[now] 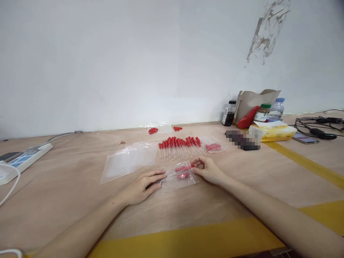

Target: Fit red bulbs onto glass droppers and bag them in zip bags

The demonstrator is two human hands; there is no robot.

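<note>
A clear zip bag (174, 184) lies on the table between my hands, with red rubber bulbs (183, 176) and thin clear tubes showing in it. My left hand (143, 184) rests on the bag's left end, fingers stretched out and thumb apart. At the bag's zip end, the fingers of my right hand (205, 168) pinch the red tip of a dropper (192, 166), most of which appears to lie inside the bag. Just behind lies a row of droppers (178, 143) with red bulbs and thin clear stems.
Flat clear bags (129, 161) lie to the left; a bag of pinkish-red bulbs (213, 147) is on the right. Small red piles (153, 131) sit near the wall. A power strip (25, 161) is far left. Bottles, a tissue pack (278, 132), a phone (305, 138) and cables stand right.
</note>
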